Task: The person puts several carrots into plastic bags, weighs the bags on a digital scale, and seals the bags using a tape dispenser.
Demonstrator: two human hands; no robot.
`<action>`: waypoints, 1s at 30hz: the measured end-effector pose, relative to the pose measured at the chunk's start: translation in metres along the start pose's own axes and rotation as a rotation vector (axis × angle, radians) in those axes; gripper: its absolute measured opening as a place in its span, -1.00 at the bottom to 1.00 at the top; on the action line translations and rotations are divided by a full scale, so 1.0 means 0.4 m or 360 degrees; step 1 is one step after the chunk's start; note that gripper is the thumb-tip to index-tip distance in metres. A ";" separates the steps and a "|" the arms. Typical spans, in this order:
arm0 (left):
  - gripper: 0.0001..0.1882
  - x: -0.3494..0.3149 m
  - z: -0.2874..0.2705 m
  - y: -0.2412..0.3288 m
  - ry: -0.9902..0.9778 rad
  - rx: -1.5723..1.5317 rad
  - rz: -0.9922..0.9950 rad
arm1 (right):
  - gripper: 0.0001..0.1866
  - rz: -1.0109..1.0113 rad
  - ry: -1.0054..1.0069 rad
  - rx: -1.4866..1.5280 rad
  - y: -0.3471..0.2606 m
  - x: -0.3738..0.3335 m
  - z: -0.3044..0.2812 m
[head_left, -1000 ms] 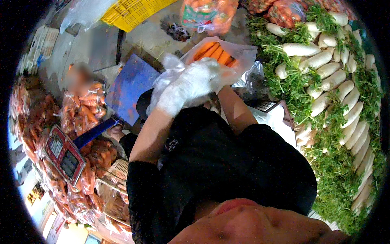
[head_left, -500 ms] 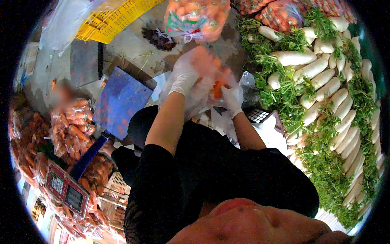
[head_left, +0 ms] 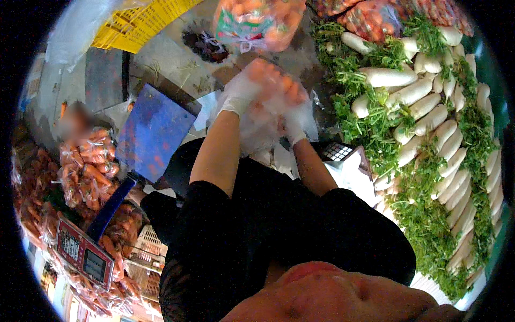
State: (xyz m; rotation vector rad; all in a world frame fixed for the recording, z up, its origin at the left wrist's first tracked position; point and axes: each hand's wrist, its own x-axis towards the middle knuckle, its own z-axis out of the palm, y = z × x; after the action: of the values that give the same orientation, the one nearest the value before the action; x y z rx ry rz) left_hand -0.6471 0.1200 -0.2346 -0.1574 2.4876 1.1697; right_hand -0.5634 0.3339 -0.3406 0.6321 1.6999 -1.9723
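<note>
1 clear plastic bag (head_left: 260,126), cloudy and crinkled, orange carrots (head_left: 276,80) bunched toward its far end, sits above the floor (head_left: 161,64) between 2 white-gloved hands: left hand (head_left: 238,95) at its left side, right hand (head_left: 296,121) at its right. Fingers blurred against the plastic (cannot tell if clamped or apart). Floor's far edge: 1 tied bag (head_left: 260,27), orange produce inside. Far-left corner: 1 yellow crate (head_left: 142,24).
</note>
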 end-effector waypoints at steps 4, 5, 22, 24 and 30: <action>-0.79 -0.008 0.008 -0.002 0.0410 0.0329 0.0718 | -0.57 0.0587 -0.0088 0.0146 -0.047 0.012 -0.016; -0.81 -0.005 0.009 0.000 0.0396 0.0409 0.0784 | -0.56 0.0468 -0.0087 0.0004 -0.060 0.014 -0.016; -0.67 0.014 0.015 -0.062 0.0272 -0.0368 0.0149 | -0.26 -0.0332 0.0420 -0.1056 -0.066 0.137 -0.008; -0.65 0.014 0.013 -0.076 0.0201 -0.0504 0.0049 | -0.23 -0.0186 0.0395 -0.1235 -0.092 0.147 -0.002; -0.57 -0.018 -0.005 -0.120 -0.0097 -0.1182 -0.0393 | -0.22 -0.0108 0.0146 -0.1057 0.005 0.112 0.023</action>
State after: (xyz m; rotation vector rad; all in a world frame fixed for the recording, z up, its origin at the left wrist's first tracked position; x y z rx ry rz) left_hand -0.6286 0.0872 -0.2651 -0.5927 1.8002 1.8786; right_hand -0.5980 0.3227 -0.3683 0.4211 2.2842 -1.2934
